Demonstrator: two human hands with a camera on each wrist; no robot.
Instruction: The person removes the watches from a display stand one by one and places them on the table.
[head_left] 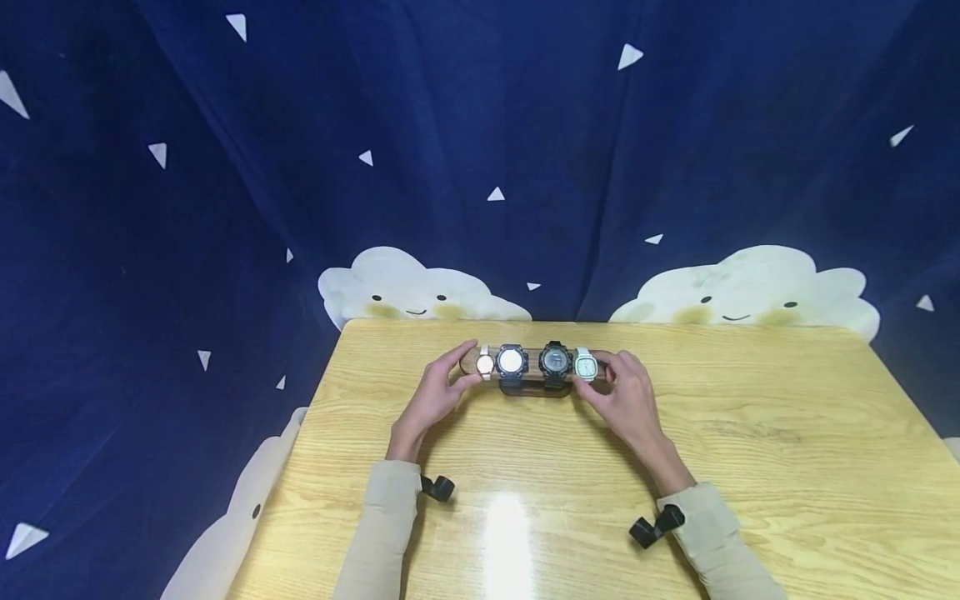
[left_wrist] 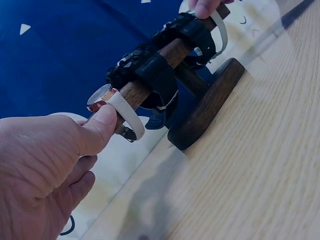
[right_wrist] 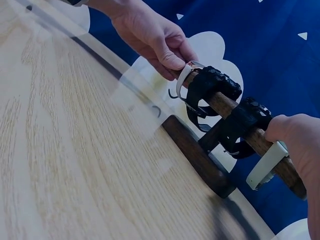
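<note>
A dark wooden watch stand [left_wrist: 220, 102] carries several watches along its bar. In the head view, a rose-gold watch with a white strap [head_left: 485, 364] is at the left end, two chunky black watches [head_left: 512, 360] are in the middle, and a pale mint watch [head_left: 586, 365] is at the right. My left hand [head_left: 437, 392] grips the bar's left end, its thumb against the rose-gold watch. My right hand [head_left: 628, 398] holds the right end, thumb at the bar beside the mint watch and fingers curving behind it. Those right fingers are partly hidden in the right wrist view.
The light wooden table [head_left: 525, 450] spreads in front of the stand, with a bright glare near its front. A dark blue curtain [head_left: 480, 125] with white triangles and smiling clouds hangs behind and to the left. Small black wrist mounts [head_left: 657, 527] sit by both sleeves.
</note>
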